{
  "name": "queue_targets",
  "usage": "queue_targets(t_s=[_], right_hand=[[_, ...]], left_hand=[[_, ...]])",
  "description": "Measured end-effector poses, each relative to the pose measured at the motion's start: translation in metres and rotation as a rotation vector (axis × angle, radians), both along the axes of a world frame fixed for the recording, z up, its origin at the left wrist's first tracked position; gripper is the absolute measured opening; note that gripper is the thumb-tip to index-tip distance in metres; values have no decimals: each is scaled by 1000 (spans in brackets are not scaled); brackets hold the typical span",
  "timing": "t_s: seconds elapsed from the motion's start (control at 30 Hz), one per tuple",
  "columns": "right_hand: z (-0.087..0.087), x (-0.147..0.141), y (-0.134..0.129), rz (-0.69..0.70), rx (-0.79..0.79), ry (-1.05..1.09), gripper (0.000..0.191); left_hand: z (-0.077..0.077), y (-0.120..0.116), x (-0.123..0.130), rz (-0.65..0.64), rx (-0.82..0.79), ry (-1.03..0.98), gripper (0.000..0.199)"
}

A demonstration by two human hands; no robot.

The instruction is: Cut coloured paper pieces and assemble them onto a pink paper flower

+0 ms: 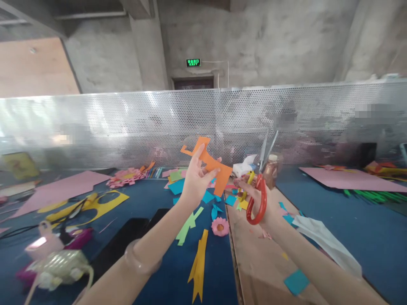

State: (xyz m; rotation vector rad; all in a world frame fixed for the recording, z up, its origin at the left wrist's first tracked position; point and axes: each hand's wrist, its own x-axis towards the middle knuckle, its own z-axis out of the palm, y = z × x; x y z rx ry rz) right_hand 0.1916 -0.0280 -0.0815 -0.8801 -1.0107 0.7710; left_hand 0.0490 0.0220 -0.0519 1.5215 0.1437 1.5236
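My left hand [197, 180] pinches a cut piece of orange paper [210, 163] held up above the table; one end has a thin hooked strip. In my right hand [254, 192] is a pair of scissors [260, 199] with red handles, its blades spread and pointing up and away. Something yellow also shows by the right fingers; I cannot tell whether it is held too. The scissors are apart from the orange paper. Beneath the hands lie a pink paper flower [220, 227], blue paper scraps [208, 196] and green paper strips [190, 225].
A perforated metal screen [143, 127] stands behind the table. Yellow-orange ribbon-like paper [199, 267] lies in front, a black flat object [124, 243] at left. Pink sheets [352, 178] lie at both sides. A brown bottle [272, 171] and a white tissue [327, 241] are at right.
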Motion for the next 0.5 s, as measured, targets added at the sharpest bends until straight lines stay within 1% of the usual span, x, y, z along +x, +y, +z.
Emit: queue_targets(t_s=[0.1,0.2,0.3,0.4,0.5], right_hand=[[2,-3,-5,17,37,0,23],[3,-3,-8,12,26,21,28],[-2,1,-8,-26,3,-56,31],[-9,6,-6,-46,22,-161,25],[-12,8,-4,-68,43,-198,20]], left_hand=[[-5,-9,6,-9,-26,19,69],[-11,-14,10,27,-53,75,69],[-16,-17,14,47,-68,100,69],[-19,-21,18,25,-102,126,71],[-21,-25,21,58,-162,105,80]])
